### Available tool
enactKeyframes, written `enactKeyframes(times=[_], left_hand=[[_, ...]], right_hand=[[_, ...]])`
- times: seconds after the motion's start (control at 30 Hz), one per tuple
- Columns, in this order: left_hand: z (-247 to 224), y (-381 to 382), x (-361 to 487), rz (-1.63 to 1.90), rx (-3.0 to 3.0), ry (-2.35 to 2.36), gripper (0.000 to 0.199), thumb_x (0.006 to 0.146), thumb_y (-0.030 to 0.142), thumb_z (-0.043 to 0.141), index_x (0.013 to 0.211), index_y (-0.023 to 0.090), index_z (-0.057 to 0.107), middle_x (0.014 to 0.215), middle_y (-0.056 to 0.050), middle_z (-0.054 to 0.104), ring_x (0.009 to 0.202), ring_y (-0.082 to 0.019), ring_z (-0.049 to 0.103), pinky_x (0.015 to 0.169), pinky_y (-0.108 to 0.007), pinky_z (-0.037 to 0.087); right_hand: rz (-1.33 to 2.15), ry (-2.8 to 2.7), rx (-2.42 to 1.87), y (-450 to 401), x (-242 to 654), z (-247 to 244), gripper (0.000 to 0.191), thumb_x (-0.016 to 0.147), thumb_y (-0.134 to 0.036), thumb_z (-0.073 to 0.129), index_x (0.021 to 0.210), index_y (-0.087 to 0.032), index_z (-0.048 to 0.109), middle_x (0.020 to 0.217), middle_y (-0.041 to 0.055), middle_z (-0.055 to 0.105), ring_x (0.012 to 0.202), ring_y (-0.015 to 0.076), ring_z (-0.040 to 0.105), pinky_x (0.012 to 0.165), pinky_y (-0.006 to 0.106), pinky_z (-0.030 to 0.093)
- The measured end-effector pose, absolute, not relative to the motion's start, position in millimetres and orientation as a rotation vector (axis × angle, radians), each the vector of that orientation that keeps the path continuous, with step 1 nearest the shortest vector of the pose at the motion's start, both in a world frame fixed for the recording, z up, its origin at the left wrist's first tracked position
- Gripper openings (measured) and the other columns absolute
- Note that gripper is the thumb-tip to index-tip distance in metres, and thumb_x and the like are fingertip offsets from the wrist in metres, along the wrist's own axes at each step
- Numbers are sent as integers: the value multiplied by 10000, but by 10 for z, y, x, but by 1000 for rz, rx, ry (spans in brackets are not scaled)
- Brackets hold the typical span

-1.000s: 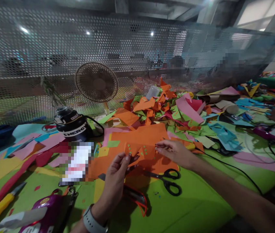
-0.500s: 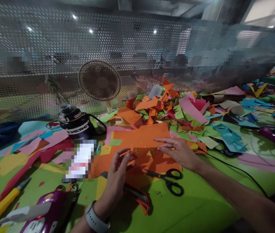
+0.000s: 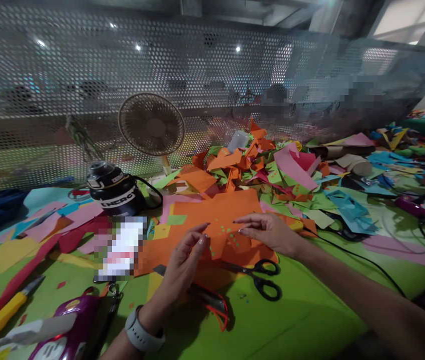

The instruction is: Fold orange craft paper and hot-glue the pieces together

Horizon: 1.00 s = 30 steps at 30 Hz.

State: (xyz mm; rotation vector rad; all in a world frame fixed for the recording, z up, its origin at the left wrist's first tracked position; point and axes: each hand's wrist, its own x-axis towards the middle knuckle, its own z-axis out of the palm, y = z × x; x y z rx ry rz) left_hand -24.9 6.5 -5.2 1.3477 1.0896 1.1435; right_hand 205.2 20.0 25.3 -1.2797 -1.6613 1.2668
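Note:
Between my two hands is a small orange paper piece [image 3: 218,246] with bright green dots, held above larger orange sheets that blend with its outline. My left hand [image 3: 184,255], a pale watch [image 3: 143,331] on its wrist, pinches the left side of the piece between thumb and fingers. At the right side, the fingertips of my right hand [image 3: 267,232] close on its edge. Black-handled scissors [image 3: 268,282] lie just below my right hand, blades toward the left. Partly hidden behind my left wrist is a red-and-black cutter-like tool [image 3: 212,302].
A phone [image 3: 120,250], a black bottle [image 3: 111,187] and a small fan [image 3: 152,125] stand or lie left of centre. Front left are a purple glue-gun-like device [image 3: 68,322] and a yellow-handled knife [image 3: 6,315]. Paper scraps [image 3: 231,160] pile against the perforated metal screen [image 3: 205,65].
The dotted orange piece has turned so more of its green-dotted face shows. My hands have shifted only slightly, and the whole view has moved a little.

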Motion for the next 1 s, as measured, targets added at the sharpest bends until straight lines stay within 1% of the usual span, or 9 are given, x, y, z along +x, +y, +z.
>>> enactKeyframes(times=[0.13,0.27,0.37,0.57,0.67,0.73,0.8,0.9,1.0], left_hand=[[-20,42,-241,1137,1317,1108,305,793,519,611,724,224,646,1268,-92,623,1199,-300,517,1013,-382,375],[-50,34,-270,1150,1267,1155,316,821,514,588,959,244,680,1316,-68,594,1231,-283,501,1064,-387,337],[-133,66,-306,1238,1178,1180,387,842,533,557,1099,258,646,1328,-56,584,1286,-259,458,1111,-387,284],[-192,105,-316,1230,1107,1257,407,766,543,648,1041,244,672,1260,-59,636,1224,-276,524,1094,-398,330],[-139,80,-288,1217,1108,1268,391,735,524,683,997,235,697,1219,-64,664,1214,-277,536,1074,-373,365],[-114,68,-278,1220,1108,1287,380,727,521,688,978,236,709,1190,-65,680,1214,-283,537,1057,-364,388],[-112,69,-283,1207,1112,1310,386,714,527,695,973,242,716,1177,-64,688,1214,-292,537,1046,-368,402],[-145,91,-314,1160,1128,1318,413,697,554,699,971,247,723,1164,-64,696,1201,-301,549,1043,-376,409],[-187,113,-345,1137,1146,1328,417,690,565,702,970,256,728,1152,-56,704,1197,-303,554,1058,-386,394]], right_hand=[[1279,-1638,-1333,194,2084,254,405,795,-385,668,1124,-150,659,945,84,729,860,183,680,730,292,524],[1331,-1679,-1325,220,2143,320,402,791,-379,671,1100,-122,654,732,26,694,636,129,649,633,255,495],[1299,-1678,-1280,311,2213,421,382,782,-367,679,1079,-127,662,633,-10,655,574,116,625,596,241,477],[1144,-1502,-1281,642,2350,679,313,722,-322,734,973,-142,684,564,-34,622,485,83,550,463,195,405],[1145,-1336,-1272,852,2378,800,188,715,-222,742,877,-139,699,525,-39,602,458,72,533,413,174,365],[1155,-1184,-1253,1034,2387,868,101,716,-132,722,814,-137,698,535,-29,611,454,74,541,415,176,384],[1137,-1086,-1227,1253,2395,923,81,742,-77,670,782,-148,683,557,-21,630,470,80,562,458,187,438],[1094,-988,-1171,1593,2394,977,138,792,-59,584,731,-172,634,642,0,680,588,98,633,614,208,520],[1107,-924,-1136,1800,2369,974,177,824,-78,533,696,-173,609,697,51,716,722,132,679,736,241,545]])
